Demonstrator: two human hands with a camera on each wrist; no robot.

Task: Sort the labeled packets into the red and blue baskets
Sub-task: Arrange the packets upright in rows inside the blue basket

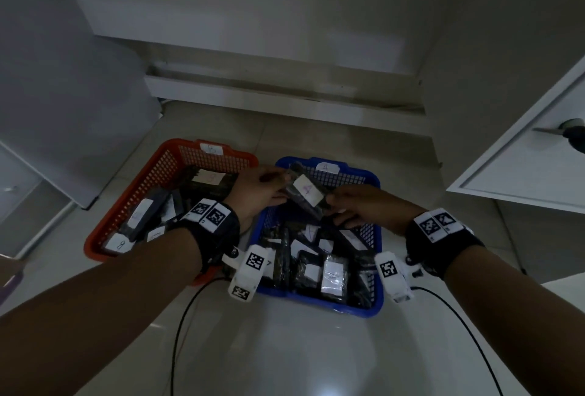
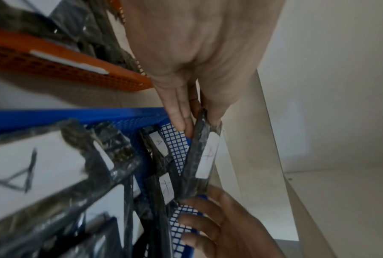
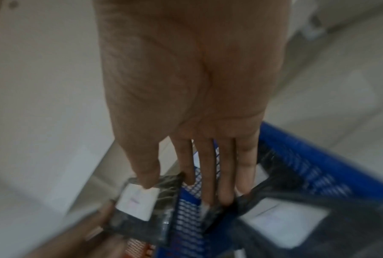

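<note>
A dark packet [image 1: 305, 190] with a white label marked A hangs over the far left part of the blue basket [image 1: 364, 175]. My left hand [image 1: 276, 187] pinches its far end between thumb and fingers [image 2: 181, 120]. My right hand [image 1: 335, 205] pinches the near end, its thumb on top of the packet [image 3: 139, 204]; its other fingers [image 3: 228, 183] stretch straight down into the blue basket [image 3: 301, 150]. That basket holds several A-labeled packets [image 1: 334, 272]. The red basket [image 1: 136, 186] on the left holds several packets [image 1: 139, 216] too.
Both baskets stand side by side on a pale tiled floor [image 1: 300, 348]. Black cables [image 1: 180, 326] run from the wrist cameras toward me. An open white cabinet door [image 1: 522, 155] with a handle juts in at the right. A white ledge [image 1: 269, 91] runs behind the baskets.
</note>
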